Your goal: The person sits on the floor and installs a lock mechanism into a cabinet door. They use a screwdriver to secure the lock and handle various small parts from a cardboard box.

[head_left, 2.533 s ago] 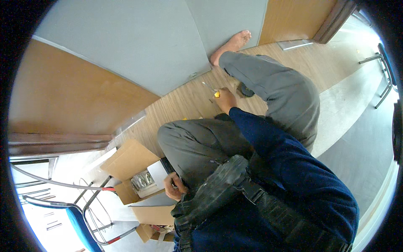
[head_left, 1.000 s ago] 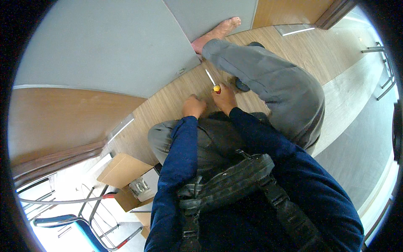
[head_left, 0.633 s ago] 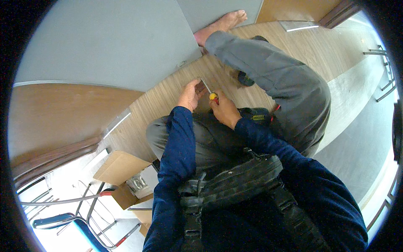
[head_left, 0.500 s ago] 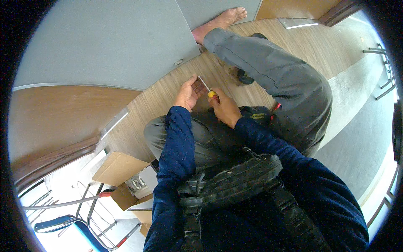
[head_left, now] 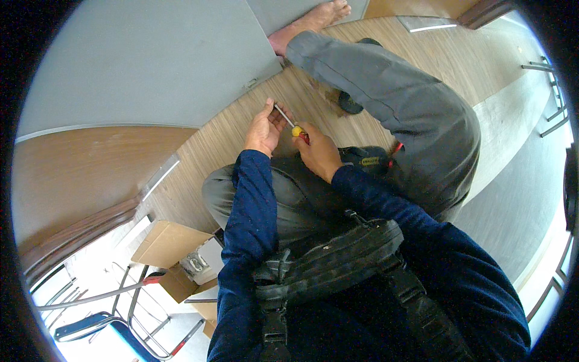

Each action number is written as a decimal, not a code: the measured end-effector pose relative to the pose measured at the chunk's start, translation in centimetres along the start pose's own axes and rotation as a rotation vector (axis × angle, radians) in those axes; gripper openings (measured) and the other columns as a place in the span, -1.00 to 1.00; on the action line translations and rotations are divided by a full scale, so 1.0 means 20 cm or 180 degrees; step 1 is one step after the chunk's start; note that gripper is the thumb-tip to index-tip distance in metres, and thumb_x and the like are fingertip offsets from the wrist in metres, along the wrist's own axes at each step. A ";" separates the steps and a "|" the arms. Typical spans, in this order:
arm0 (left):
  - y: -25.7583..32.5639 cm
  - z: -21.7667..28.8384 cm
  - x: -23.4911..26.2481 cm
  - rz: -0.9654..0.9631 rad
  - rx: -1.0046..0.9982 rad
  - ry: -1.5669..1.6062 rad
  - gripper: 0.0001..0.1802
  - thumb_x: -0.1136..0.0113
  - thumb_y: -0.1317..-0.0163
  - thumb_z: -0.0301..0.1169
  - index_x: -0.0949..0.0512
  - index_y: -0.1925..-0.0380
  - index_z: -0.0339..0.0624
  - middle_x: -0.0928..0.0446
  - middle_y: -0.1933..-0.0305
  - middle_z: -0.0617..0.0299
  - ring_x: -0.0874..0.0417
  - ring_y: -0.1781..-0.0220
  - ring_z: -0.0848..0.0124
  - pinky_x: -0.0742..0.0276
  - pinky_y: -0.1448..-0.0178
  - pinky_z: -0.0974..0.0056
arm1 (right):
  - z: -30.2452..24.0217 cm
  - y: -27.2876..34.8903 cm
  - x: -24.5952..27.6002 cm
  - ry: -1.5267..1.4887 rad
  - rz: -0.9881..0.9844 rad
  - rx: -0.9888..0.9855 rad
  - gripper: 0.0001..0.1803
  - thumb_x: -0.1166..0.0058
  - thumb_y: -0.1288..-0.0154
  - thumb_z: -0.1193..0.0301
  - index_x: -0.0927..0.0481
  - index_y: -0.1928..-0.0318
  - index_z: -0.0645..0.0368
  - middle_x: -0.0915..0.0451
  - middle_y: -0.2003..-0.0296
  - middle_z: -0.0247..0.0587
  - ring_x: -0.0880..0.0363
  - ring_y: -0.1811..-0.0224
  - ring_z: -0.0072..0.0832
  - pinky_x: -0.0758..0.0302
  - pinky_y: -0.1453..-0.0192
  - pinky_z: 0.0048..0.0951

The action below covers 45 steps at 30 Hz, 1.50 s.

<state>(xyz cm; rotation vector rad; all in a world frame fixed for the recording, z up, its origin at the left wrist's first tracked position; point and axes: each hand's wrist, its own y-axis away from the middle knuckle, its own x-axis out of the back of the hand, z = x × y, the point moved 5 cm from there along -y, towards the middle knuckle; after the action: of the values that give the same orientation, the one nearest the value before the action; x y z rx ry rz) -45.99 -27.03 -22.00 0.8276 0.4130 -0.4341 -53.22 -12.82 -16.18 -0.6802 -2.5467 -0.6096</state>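
A screwdriver (head_left: 297,131) with a yellow and red handle is in my right hand (head_left: 319,154), the fingers closed round the handle. Its thin metal shaft slants up and left toward my left hand (head_left: 263,131). That hand is cupped with the palm partly showing, its fingers apart behind the shaft and its thumb close to the tip. Whether a small part sits at the tip is too small to tell. A black item with a yellow label (head_left: 369,161) and red parts lies by my right forearm, partly hidden by my leg.
A grey panel (head_left: 145,66) rises from the wood-look floor (head_left: 232,117) ahead. Dark round objects (head_left: 350,104) lie beside my bent leg (head_left: 392,90). At the lower left are an open cardboard box (head_left: 172,244) and a metal-framed chair (head_left: 90,323) with blue parts.
Both hands and the screwdriver appear slightly further left and up, while the whole view has also shifted a little. The right hand keeps its hold on the handle.
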 end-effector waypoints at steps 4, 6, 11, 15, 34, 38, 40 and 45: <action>0.00 -0.02 0.01 0.0220 -0.0174 0.0072 -0.73 -0.17 -0.29 -0.25 -0.48 0.25 -0.25 -0.52 0.28 0.15 -0.58 0.20 0.23 -0.57 0.11 0.18 | -0.03 0.01 0.01 0.0181 0.0085 0.0043 -0.65 -0.06 -0.25 0.27 -0.44 0.02 0.15 -0.61 0.21 0.04 -0.57 0.17 0.04 -0.47 0.13 -0.05; 0.00 -0.02 0.00 0.0308 -0.0231 0.0034 -0.75 -0.17 -0.29 -0.26 -0.49 0.26 -0.25 -0.53 0.30 0.15 -0.58 0.23 0.23 -0.57 0.13 0.17 | -0.02 -0.01 -0.01 0.0288 0.0300 0.0172 -0.67 -0.08 -0.24 0.26 -0.44 0.08 0.19 -0.61 0.30 0.01 -0.59 0.30 -0.06 -0.49 0.25 -0.11; 0.00 -0.04 -0.04 0.0126 -0.0022 -0.0052 -0.73 -0.12 -0.32 -0.21 -0.50 0.25 -0.22 -0.54 0.30 0.14 -0.60 0.29 0.19 -0.57 0.15 0.14 | 0.02 -0.01 -0.05 -0.2150 -0.0659 -0.1265 -0.55 -0.12 -0.23 0.26 -0.37 -0.05 0.23 -0.52 0.43 -0.24 -0.50 0.50 -0.46 -0.46 0.51 -0.43; -0.02 -0.01 -0.08 0.0106 -0.0024 -0.0284 -0.68 -0.06 -0.34 -0.14 -0.50 0.23 -0.20 -0.56 0.28 0.11 -0.60 0.28 0.18 -0.56 0.17 0.13 | 0.05 -0.07 -0.08 -0.2765 -0.0659 -0.0968 -0.58 -0.13 -0.23 0.24 -0.42 0.00 0.24 -0.47 0.47 -0.32 -0.42 0.57 -0.58 -0.40 0.63 -0.52; 0.42 0.86 -1.25 0.0221 -0.4733 -0.8969 -0.57 -0.16 -0.12 -0.02 -0.67 0.41 -0.20 -0.63 0.27 0.03 -0.56 0.01 0.18 -0.28 -0.22 0.13 | 0.08 -0.20 -0.18 -0.0979 0.0733 -0.0016 -0.65 -0.01 -0.25 0.20 -0.51 0.13 0.25 -0.60 0.31 0.15 -0.57 0.28 0.08 -0.49 0.22 -0.05; 0.23 0.91 -1.26 0.0900 -0.3858 -0.9459 -0.56 -0.13 -0.13 0.00 -0.69 0.50 -0.16 -0.65 0.42 0.05 -0.65 0.25 0.13 -0.45 0.03 0.09 | 0.09 -0.23 -0.20 -0.0488 0.0623 0.0030 -0.64 0.02 -0.28 0.17 -0.51 0.13 0.22 -0.60 0.33 0.11 -0.57 0.29 0.08 -0.48 0.24 -0.03; 0.17 0.94 -1.31 0.0896 -0.3946 -0.9211 -0.56 -0.13 -0.14 0.00 -0.69 0.46 -0.17 -0.66 0.39 0.05 -0.67 0.27 0.12 -0.50 0.15 0.08 | 0.08 -0.26 -0.23 -0.0508 0.0549 -0.0003 -0.59 0.01 -0.27 0.14 -0.51 0.06 0.21 -0.61 0.28 0.08 -0.57 0.23 0.04 -0.47 0.18 -0.09; 0.11 0.89 -1.29 0.0261 -0.2587 -1.0157 -0.54 -0.30 0.05 0.06 -0.70 0.42 -0.13 -0.67 0.33 0.07 -0.69 0.22 0.18 -0.56 0.11 0.15 | 0.08 -0.27 -0.24 -0.0475 0.0575 0.0015 -0.59 0.02 -0.27 0.15 -0.50 0.04 0.19 -0.60 0.24 0.10 -0.57 0.20 0.04 -0.47 0.16 -0.08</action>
<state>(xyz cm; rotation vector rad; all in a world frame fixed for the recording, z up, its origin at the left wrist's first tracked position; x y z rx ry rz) -63.24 -34.15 3.31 1.6282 3.0178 1.0961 -52.87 -17.95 -21.43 -0.9746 -2.5822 -0.5081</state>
